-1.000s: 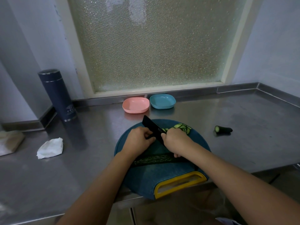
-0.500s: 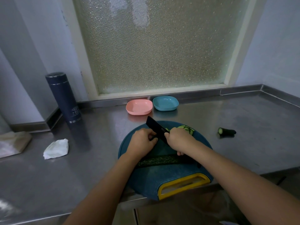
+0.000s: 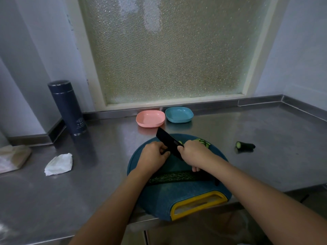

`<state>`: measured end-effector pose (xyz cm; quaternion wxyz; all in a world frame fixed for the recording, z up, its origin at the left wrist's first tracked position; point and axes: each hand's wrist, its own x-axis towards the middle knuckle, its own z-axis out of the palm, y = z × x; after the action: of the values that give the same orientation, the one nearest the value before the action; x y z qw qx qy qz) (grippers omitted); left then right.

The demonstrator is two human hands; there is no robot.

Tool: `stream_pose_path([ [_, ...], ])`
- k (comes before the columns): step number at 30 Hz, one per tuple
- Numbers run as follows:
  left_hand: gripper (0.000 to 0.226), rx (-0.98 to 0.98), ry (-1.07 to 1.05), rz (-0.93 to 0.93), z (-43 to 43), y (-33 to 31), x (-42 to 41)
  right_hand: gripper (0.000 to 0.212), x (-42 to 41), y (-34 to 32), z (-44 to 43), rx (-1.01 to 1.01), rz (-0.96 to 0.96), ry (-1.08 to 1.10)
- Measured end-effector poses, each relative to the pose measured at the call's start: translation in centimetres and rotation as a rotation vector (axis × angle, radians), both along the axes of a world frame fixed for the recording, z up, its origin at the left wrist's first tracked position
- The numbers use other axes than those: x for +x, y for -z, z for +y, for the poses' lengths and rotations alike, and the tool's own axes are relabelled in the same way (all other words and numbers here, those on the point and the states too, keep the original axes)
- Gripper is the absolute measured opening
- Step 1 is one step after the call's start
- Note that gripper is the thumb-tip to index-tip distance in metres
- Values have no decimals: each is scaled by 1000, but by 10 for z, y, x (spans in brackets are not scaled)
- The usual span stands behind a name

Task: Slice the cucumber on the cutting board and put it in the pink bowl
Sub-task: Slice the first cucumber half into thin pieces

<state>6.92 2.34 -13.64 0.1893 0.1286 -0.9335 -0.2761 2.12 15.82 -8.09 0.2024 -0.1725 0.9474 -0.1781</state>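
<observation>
A round blue cutting board [image 3: 159, 200] with a yellow handle lies at the counter's front edge. My left hand [image 3: 153, 154] curls its fingers over a dark cucumber piece, which is mostly hidden beneath it. My right hand [image 3: 194, 153] grips the handle of a black knife [image 3: 168, 144], whose blade stands between the two hands against my left fingers. Several cucumber slices [image 3: 204, 142] lie on the board's far right. A long dark green cucumber length [image 3: 177, 177] lies across the board under my wrists. The pink bowl [image 3: 150, 119] sits behind the board and holds nothing.
A blue bowl [image 3: 179, 114] stands right of the pink one. A cut cucumber end [image 3: 245, 145] lies on the steel counter to the right. At the left are a dark flask [image 3: 68, 107], a crumpled tissue [image 3: 59, 164] and a folded cloth [image 3: 12, 159].
Both hands and the knife keep nearly the same place on the board. My head has shifted slightly, so the view shows more of the window.
</observation>
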Motion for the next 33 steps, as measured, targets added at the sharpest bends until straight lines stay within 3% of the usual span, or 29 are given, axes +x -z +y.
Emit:
stream_pose_path([
  [33, 18, -3, -11, -10, 1, -2, 2, 52, 0, 1, 3, -32, -35, -28],
])
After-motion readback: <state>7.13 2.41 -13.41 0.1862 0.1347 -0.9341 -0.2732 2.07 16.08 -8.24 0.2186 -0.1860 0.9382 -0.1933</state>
